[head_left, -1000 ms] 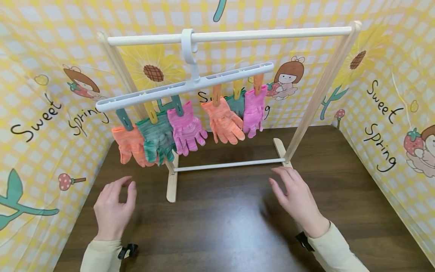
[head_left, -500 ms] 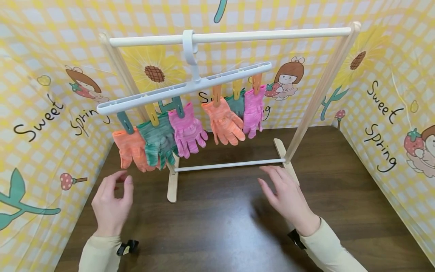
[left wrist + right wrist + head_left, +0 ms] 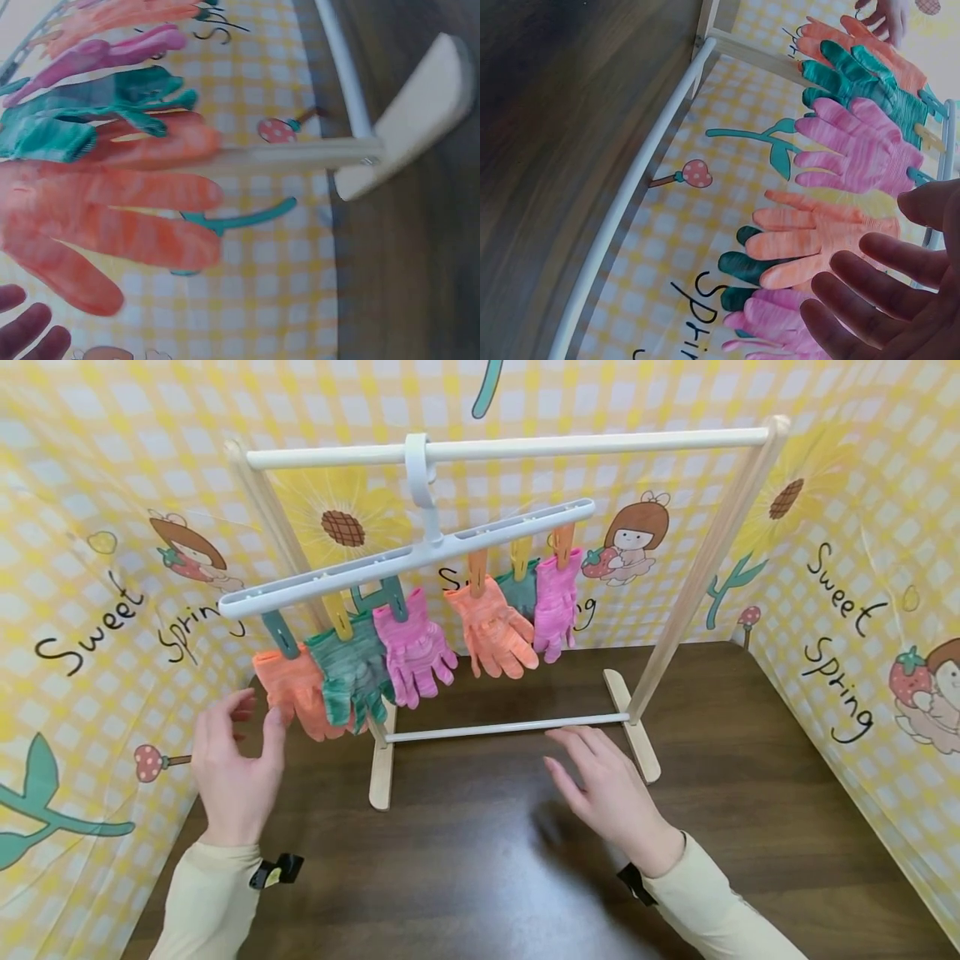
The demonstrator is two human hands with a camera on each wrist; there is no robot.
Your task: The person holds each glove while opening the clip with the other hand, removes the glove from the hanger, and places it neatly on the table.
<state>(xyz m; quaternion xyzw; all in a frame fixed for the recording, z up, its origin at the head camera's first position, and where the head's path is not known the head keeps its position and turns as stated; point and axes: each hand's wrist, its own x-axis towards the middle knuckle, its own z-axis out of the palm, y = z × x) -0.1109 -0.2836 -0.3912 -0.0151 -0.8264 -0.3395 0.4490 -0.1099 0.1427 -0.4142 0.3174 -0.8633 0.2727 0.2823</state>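
Note:
A light grey hanger [image 3: 360, 565] tilts down toward the left in the head view, with several knitted gloves clipped below it. From the left hang an orange glove [image 3: 288, 677], a green glove [image 3: 347, 660] and a pink glove [image 3: 412, 643]. Further right are another orange glove [image 3: 491, 631], a partly hidden green glove [image 3: 517, 589] and a pink glove [image 3: 557, 602]. Teal, yellow and orange clothespins [image 3: 477, 572] hold them. Just beside the leftmost orange glove is my left hand [image 3: 236, 772], fingers loosely bent. Below the gloves, my right hand [image 3: 611, 797] hovers over the table with relaxed fingers, holding nothing.
The hanger hooks over the top bar of a wooden rack [image 3: 600, 442], whose feet [image 3: 380, 777] stand on a dark wooden table [image 3: 465, 860]. A thin white lower bar [image 3: 510, 726] joins its sides. Yellow checked cloth [image 3: 847, 635] encloses the back and sides.
My left hand has risen toward the leftmost orange glove. My right hand has drifted left over the table. The hanger's low left end has shifted slightly right.

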